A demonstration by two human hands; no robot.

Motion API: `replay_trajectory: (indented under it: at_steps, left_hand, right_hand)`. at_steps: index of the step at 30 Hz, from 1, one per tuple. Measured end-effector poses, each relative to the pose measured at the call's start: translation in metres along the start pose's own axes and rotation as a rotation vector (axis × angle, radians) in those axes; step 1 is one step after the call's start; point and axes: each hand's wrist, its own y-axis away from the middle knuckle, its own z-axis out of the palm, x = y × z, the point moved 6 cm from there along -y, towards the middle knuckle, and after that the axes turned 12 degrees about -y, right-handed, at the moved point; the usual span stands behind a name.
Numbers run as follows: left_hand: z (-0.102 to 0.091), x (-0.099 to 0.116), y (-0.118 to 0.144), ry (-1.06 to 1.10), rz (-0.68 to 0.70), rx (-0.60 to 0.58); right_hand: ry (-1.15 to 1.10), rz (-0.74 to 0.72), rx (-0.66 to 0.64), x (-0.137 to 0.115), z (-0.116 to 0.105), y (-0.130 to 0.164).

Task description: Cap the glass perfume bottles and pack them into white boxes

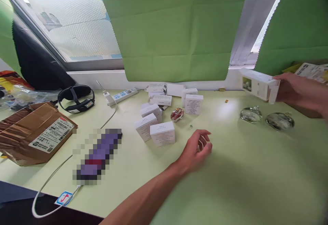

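My right hand (292,86) grips a white carton (257,85) with a green picture on its side, raised above the table at the right. An end flap of this carton hangs open by my fingers. Below it lie two flat, round, clear glass pieces (250,114) (279,121) with small necks, like little bottles. My left hand (197,150) hovers over the middle of the table, fingers loosely curled, with nothing visible in it. Near it are a small shiny piece (191,126), a red-and-gold ornament-like object (177,114) and a white box (162,134).
Several more white boxes (194,104) stand and lie behind. Small gold pieces (226,101) rest at the back. On the left are a torn cardboard box (38,132), a black headband device (77,98), a power strip (125,95), a cable (55,172) and a pixelated purple object (99,155).
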Motion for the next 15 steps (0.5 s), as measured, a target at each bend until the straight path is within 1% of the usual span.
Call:
replay_trajectory:
  at_steps: [1,2,3,4,6,8,9,11,15]
  left_hand:
    - [-0.001,-0.001,-0.001,0.039,-0.006,0.029]
    - [-0.003,-0.002,-0.001,0.082,-0.009,0.062]
    - [-0.004,-0.003,-0.002,0.128,-0.012,0.098]
    - [-0.006,-0.005,-0.004,0.176,-0.019,0.131]
    - [-0.007,-0.010,-0.006,0.265,-0.040,0.177]
    - [-0.007,-0.014,-0.010,0.323,-0.063,0.174]
    - [-0.007,-0.016,-0.011,0.335,-0.073,0.163]
    - [-0.007,-0.019,-0.014,0.336,-0.092,0.145]
    - [-0.009,-0.024,-0.017,0.362,-0.121,0.167]
  right_hand:
    - [-0.108,0.031,-0.096,0.009,0.012,0.022]
    - [-0.379,0.092,-0.200,0.020,0.028,0.044]
    - [-0.594,0.194,-0.319,0.034,0.048,0.067]
    - [-0.736,0.280,-0.383,0.047,0.067,0.088]
    - [-0.889,0.427,-0.519,0.071,0.102,0.121]
    - [-0.950,0.519,-0.585,0.089,0.124,0.139]
    - [-0.957,0.544,-0.603,0.094,0.131,0.142]
    - [-0.957,0.549,-0.621,0.098,0.136,0.143]
    - [-0.963,0.509,-0.649,0.092,0.134,0.142]
